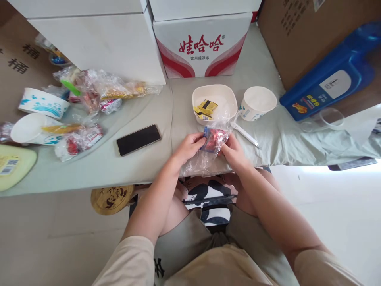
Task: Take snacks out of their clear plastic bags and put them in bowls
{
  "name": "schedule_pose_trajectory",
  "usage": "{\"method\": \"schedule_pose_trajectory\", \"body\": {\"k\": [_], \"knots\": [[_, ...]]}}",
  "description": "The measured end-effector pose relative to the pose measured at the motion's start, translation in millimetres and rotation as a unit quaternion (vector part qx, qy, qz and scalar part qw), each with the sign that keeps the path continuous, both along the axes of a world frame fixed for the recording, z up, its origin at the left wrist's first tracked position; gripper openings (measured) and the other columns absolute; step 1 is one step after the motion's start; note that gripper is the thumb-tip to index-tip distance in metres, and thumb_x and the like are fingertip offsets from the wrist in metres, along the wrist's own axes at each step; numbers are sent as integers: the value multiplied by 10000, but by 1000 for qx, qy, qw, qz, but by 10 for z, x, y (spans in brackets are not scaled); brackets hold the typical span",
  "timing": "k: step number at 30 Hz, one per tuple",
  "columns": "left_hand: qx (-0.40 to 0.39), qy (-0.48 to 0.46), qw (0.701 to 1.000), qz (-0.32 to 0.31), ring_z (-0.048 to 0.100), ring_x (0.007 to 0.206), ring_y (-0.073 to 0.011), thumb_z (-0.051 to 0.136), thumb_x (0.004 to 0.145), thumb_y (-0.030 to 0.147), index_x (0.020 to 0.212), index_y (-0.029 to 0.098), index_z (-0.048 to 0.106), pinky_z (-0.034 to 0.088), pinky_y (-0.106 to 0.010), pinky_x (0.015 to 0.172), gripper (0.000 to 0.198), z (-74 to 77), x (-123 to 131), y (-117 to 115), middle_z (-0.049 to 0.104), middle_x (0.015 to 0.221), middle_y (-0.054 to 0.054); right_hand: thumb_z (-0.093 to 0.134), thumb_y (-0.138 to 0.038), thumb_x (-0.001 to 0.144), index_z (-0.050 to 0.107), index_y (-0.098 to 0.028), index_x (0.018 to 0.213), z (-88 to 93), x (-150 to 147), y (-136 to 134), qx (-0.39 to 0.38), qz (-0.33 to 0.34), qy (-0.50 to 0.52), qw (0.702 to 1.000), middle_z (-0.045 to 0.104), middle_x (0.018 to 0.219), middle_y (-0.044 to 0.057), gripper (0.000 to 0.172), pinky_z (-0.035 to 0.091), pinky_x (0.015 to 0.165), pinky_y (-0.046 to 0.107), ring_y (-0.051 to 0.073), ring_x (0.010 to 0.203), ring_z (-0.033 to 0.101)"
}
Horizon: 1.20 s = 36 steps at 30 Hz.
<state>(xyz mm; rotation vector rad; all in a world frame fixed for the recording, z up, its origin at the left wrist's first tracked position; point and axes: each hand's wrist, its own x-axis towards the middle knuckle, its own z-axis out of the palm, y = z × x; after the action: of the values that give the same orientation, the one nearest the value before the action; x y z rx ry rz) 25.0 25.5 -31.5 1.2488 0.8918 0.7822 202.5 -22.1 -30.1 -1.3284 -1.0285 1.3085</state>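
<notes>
Left hand [190,147] and right hand [234,151] pinch the packet [214,139], centre frame; step judged: working its film [206,163]; next move seemingly needs both grips.

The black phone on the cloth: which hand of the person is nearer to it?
Left. The left hand is to the right of the black phone, apart from it; the right hand is farther right, beyond the red packet.

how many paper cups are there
3: one cup just right of the bowl, and two at far left, a farther cup and a nearer cup. More may be hidden behind the crinkled plastic.
</notes>
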Motion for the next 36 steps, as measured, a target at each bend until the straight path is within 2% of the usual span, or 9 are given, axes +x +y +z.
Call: {"method": "schedule_pose_trajectory", "body": {"k": [6, 12, 16, 18, 20, 24, 29, 32, 36], "knots": [[18, 20, 1000, 7, 687, 926, -216, 767, 789, 480, 1016, 160, 766, 514, -334, 882, 392, 84, -41, -33, 780, 1034, -72, 812, -511, 746, 563, -293, 1127, -46, -71, -21, 42, -21, 26, 999, 704, 936, -10, 505, 598, 780, 361, 203, 829, 693], [-3, -3, 999, 33, 668, 864, -171, 801, 763, 519, 1020, 173, 705, 528, -310, 831, 441, 86, 3, -15, 741, 1043, -67, 758, -559, 780, 601, -263, 1124, -52, -148, 2, 56, -95, -8, 994, 698, 1051, 38, 480, 581, 885, 397, 224, 962, 661], [-21, -37, 999, -11, 681, 966, -213, 852, 703, 560, 1110, 171, 682, 534, -322, 854, 588, 123, 1, -54, 722, 1169, -101, 760, -577, 788, 594, -257, 1119, -9, -167, -7, 77, -31, -21, 996, 688, 1045, 40, 489, 573, 871, 383, 217, 934, 654], [-12, -32, 999, -13, 681, 972, -223, 840, 716, 561, 1121, 167, 686, 532, -327, 853, 585, 128, -5, -63, 724, 1176, -105, 745, -570, 806, 586, -259, 1094, -11, -181, -10, 77, -29, -25, 996, 681, 1020, 30, 453, 569, 850, 361, 203, 912, 647], [7, -6, 1000, 16, 677, 912, -203, 811, 756, 527, 1090, 167, 695, 525, -321, 824, 505, 119, -12, -57, 734, 1121, -90, 737, -536, 817, 580, -259, 1054, -36, -195, -7, 76, -59, -45, 994, 668, 985, 14, 396, 561, 834, 336, 186, 886, 628], [46, 49, 992, 107, 595, 710, -135, 781, 779, 398, 817, 179, 660, 478, -283, 709, 253, 114, -36, -31, 683, 797, -13, 734, -459, 804, 565, -271, 1015, -96, -193, 24, 66, -98, -24, 993, 640, 924, -24, 329, 549, 781, 291, 152, 815, 607], [-57, -121, 986, 98, 516, 581, -92, 798, 731, 412, 744, 201, 581, 425, -240, 590, 303, 230, -69, -36, 539, 623, 50, 662, -563, 777, 619, -268, 969, -22, -108, 52, -13, -61, 188, 980, 706, 874, 27, 355, 571, 657, 340, 205, 741, 660], [-109, -201, 967, 113, 479, 552, -72, 808, 727, 380, 716, 202, 535, 409, -231, 570, 326, 336, -113, -33, 491, 618, 62, 619, -666, 754, 679, -262, 1010, 79, -74, 21, -52, -32, 257, 965, 761, 1008, 81, 482, 604, 714, 425, 276, 876, 706], [-134, -278, 934, 180, 424, 530, -56, 740, 806, 293, 726, 208, 494, 380, -219, 545, 272, 458, -218, -11, 447, 639, 64, 635, -709, 714, 695, -266, 1045, 177, -90, -41, -73, 0, 300, 951, 761, 1135, 88, 556, 612, 800, 471, 310, 1033, 703]]}}
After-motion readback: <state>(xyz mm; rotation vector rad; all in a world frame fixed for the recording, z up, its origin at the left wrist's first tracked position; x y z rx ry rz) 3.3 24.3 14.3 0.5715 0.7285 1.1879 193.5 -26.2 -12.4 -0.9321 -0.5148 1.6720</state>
